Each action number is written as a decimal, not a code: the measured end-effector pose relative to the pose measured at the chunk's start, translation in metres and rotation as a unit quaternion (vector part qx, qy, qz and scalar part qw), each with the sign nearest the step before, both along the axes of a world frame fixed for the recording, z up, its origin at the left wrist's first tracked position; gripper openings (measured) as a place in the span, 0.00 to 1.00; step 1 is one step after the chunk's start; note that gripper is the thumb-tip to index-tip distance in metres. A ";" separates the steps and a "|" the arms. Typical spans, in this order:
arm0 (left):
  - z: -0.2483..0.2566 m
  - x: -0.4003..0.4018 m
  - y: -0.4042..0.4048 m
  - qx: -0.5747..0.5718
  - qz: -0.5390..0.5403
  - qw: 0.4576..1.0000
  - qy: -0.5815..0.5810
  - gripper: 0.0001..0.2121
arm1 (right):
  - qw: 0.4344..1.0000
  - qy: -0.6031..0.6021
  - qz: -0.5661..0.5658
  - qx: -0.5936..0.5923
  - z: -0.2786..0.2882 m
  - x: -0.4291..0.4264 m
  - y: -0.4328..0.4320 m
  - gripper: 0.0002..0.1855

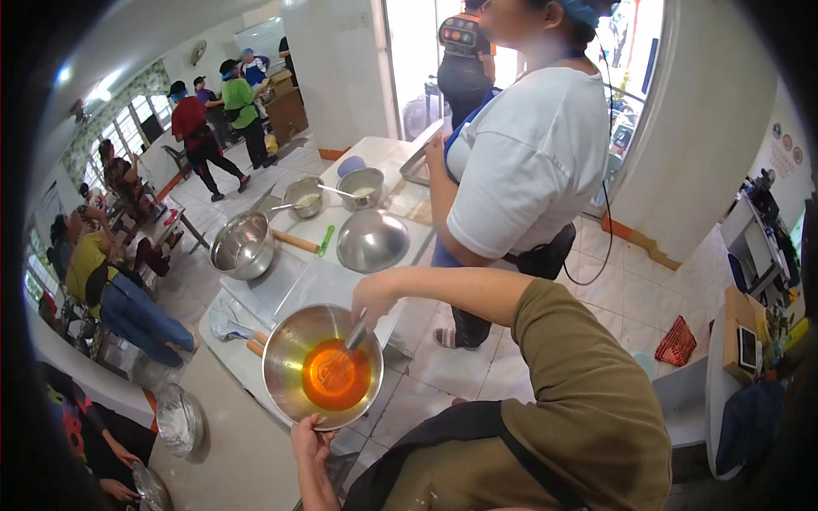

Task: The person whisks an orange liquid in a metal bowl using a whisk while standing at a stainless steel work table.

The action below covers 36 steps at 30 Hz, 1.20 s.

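Note:
My right hand point(377, 297) grips the steel handle of a wire whisk point(355, 336) from above. The whisk's wires dip into an orange-yellow liquid point(350, 391) at the bottom of a large stainless steel mixing bowl point(281, 355). At the bowl's near rim, my left hand point(309, 441) holds the edge, thumb on top and fingers below. The bowl tilts slightly towards me, at the near side of a white table point(239, 365). Wooden handles point(255, 345) and a crumpled clear plastic bag point(229, 321) lie just left of it.
Beyond are an empty steel bowl point(243, 246), an upturned bowl point(373, 240), a rolling pin point(295, 241), a green-handled tool point(326, 240) and two bowls with utensils. A co-worker point(530, 160) stands close at right, holding a metal tray point(418, 163). Another person's hands point(121, 469) work at lower left.

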<state>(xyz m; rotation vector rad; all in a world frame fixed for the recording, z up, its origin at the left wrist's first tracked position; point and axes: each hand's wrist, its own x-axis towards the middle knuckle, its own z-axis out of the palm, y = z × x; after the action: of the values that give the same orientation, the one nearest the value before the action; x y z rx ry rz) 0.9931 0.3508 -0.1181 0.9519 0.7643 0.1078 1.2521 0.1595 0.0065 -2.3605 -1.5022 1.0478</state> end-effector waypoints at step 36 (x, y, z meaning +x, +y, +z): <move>-0.002 0.139 -0.013 -0.005 -0.055 0.998 0.017 0.07 | 0.981 -0.160 -0.064 0.093 -0.012 0.040 -0.046 0.12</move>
<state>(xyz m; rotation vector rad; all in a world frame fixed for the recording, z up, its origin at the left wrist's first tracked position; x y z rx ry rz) 1.1323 0.3377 -0.1202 0.9865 0.7404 -0.0082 1.2921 0.1134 -0.0059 -2.5355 -1.4452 0.4912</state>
